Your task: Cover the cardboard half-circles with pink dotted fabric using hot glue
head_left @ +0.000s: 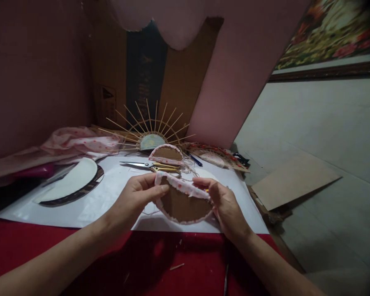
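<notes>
Between my two hands is a half-round cardboard piece (185, 204), its brown face toward me and pink spotted fabric folded over its rim. My left hand (143, 190) pinches its upper left corner, thumb on the cardboard. At the right corner my right hand (225, 201) grips the same piece; some of its fingertips are hidden behind it. Just beyond lie scissors (151, 165) with golden handles, blades pointing left. A second fabric-edged half-round piece (166, 153) rests behind them. Farther back stands a fan-shaped frame of thin sticks (154, 119) with a pale green half-round centre.
White sheeting (111, 205) covers the table over a red cloth (43, 238). Pink spotted fabric (80, 142) is heaped at left, near a white half-round piece (77, 179). A blue pen (195, 159) and a red-trimmed woven fan (216, 156) lie at right. A cardboard box (185, 82) stands behind.
</notes>
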### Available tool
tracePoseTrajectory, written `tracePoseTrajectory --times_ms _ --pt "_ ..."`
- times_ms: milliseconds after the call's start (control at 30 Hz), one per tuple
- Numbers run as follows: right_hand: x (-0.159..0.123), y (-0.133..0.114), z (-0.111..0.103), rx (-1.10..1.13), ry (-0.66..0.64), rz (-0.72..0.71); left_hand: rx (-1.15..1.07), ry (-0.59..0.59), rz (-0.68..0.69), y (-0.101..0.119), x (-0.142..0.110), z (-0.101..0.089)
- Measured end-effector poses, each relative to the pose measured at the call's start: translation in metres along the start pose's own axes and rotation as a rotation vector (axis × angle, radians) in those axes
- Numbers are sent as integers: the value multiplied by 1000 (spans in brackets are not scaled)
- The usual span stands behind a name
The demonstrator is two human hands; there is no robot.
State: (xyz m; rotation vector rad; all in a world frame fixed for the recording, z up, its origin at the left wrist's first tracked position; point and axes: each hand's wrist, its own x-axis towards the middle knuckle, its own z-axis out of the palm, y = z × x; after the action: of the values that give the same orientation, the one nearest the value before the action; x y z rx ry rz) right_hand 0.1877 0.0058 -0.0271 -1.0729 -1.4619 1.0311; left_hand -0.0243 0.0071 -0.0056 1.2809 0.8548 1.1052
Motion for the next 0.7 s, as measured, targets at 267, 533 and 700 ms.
tracePoseTrajectory --times_ms 267,533,700 --pt "-11 -10 9 -554 121 -623 77 -96 -146 -2 0 6" --pt "-21 -16 24 -770 130 -744 117 -232 -203 -6 -7 17" --pt "-21 -16 29 -863 116 -753 171 -247 -151 -8 -10 17"
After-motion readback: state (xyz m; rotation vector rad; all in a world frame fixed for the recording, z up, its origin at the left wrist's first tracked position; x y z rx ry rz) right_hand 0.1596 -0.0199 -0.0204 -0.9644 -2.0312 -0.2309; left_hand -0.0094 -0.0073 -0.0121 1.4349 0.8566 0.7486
